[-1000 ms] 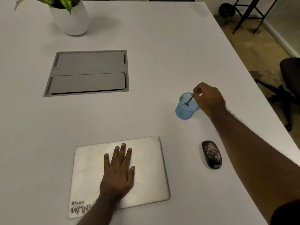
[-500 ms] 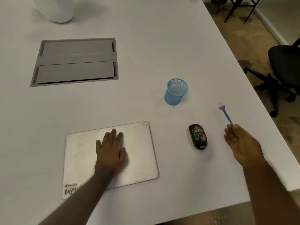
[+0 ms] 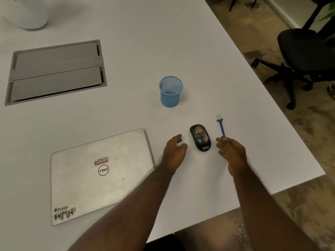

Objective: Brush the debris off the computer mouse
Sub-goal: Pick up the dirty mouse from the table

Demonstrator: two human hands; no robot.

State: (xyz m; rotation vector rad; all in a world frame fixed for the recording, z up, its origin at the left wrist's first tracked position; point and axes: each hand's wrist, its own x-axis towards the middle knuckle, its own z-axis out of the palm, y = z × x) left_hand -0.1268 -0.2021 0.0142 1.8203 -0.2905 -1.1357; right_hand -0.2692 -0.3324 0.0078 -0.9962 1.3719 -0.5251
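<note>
A black computer mouse (image 3: 200, 137) lies on the white table (image 3: 145, 42), its top speckled with pale debris. My right hand (image 3: 231, 153) is just right of it and pinches the handle end of a small blue brush (image 3: 221, 126). The brush's white bristles point away from me, beside the mouse and apart from it. My left hand (image 3: 175, 151) hovers just left of the mouse with its fingers loosely curved, holding nothing and a small gap from the mouse.
A blue mesh cup (image 3: 170, 91) stands behind the mouse. A closed silver laptop (image 3: 97, 176) lies to the left. A grey cable hatch (image 3: 56, 71) and a white plant pot (image 3: 25, 13) are farther back. The table edge runs close on the right, with an office chair (image 3: 304, 57) beyond.
My left hand left the laptop lid and moved right, next to the mouse. My right hand took the brush from the blue cup and brought it down beside the mouse.
</note>
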